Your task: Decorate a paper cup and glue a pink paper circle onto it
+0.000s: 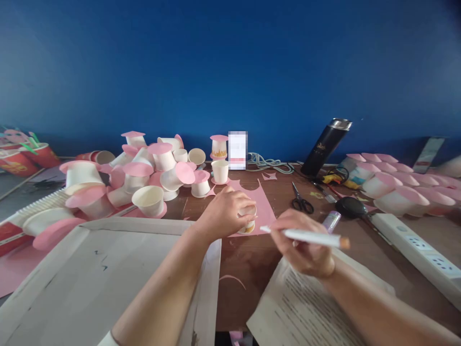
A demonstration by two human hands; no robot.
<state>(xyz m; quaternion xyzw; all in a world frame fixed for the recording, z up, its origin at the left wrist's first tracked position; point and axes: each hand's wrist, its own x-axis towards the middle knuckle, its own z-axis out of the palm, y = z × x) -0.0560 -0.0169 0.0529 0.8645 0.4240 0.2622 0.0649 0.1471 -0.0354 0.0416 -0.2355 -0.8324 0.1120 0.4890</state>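
My left hand [228, 211] is closed around a small paper cup [247, 226] with a yellowish pattern, pressing it down on a sheet of pink paper [264, 204]. Fingers cover much of the cup. Just to the right, my right hand [304, 240] grips a white marker pen [311, 237] with an orange end. The pen's tip points left toward the cup, a short gap away from it. Curved pieces have been cut out of the pink sheet's edge.
Many white cups with pink paper discs [162, 156] crowd the left; more cups [396, 192] stand right. Scissors [302, 204], a black flask [324, 149], a power strip [419, 252] and a printed sheet [288, 307] lie right. A white box lid [108, 288] fills the front left.
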